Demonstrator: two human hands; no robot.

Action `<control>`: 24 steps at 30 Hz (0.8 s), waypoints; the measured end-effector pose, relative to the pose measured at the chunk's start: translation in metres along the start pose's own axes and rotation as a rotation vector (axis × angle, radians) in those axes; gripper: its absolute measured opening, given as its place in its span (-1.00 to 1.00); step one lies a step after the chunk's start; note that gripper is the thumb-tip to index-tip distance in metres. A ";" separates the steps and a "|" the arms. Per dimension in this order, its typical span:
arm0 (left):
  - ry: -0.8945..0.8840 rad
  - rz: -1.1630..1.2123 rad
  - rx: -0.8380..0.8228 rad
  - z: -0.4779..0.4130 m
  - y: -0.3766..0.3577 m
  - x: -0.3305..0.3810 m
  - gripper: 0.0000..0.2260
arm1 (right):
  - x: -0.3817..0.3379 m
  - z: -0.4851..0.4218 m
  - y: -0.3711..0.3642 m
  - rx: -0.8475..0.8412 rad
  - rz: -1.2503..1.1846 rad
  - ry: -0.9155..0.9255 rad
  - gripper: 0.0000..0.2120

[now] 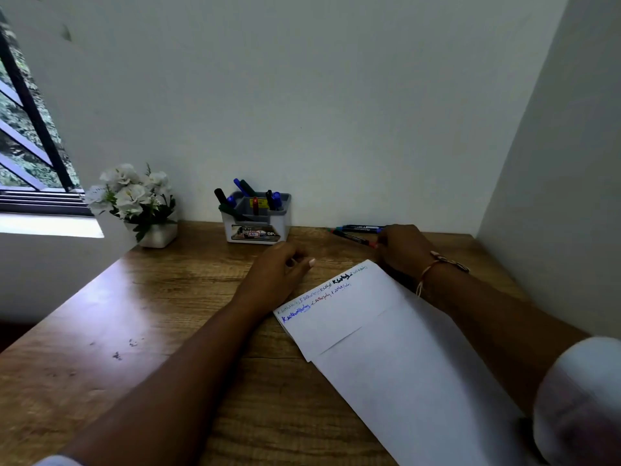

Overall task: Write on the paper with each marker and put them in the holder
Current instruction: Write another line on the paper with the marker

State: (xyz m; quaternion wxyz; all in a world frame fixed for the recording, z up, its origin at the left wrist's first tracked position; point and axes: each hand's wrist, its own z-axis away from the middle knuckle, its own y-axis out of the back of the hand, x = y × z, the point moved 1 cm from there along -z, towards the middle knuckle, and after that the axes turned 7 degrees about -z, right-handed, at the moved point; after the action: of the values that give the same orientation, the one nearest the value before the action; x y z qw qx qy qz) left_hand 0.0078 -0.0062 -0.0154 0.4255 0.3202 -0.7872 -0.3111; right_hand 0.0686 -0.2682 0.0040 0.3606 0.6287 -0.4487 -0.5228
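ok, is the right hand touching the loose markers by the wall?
Cannot tell. Head view: the right hand covers the near ends of the markers, and the fingers are hidden behind it.

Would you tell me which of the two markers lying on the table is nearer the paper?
The red-ended marker, angled toward the paper; the blue marker lies behind it, along the wall.

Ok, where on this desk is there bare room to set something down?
Widest bare patch: the desk left of the left hand and arm, from the flower pot to the near edge. A narrow gap sits between flower pot and holder. Crowded: paper covers the right; the right hand and two loose markers fill the back right.
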 end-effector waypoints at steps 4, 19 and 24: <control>-0.022 0.020 0.013 0.002 0.002 0.006 -0.80 | -0.023 0.033 0.022 0.061 -0.390 -0.010 -0.77; -0.271 0.093 0.017 0.012 0.004 0.042 -0.84 | -0.050 0.116 0.014 -0.306 -1.547 -0.004 -0.97; -0.278 0.143 -0.015 0.014 0.004 0.048 -0.79 | -0.048 0.118 0.011 -0.257 -1.430 -0.015 -0.78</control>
State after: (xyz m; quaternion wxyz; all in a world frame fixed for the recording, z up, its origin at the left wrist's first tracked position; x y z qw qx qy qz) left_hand -0.0261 -0.0372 0.0039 0.3358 0.2141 -0.8570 -0.3272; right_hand -0.0516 -0.2247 0.0071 -0.0014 0.7172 0.1346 -0.6837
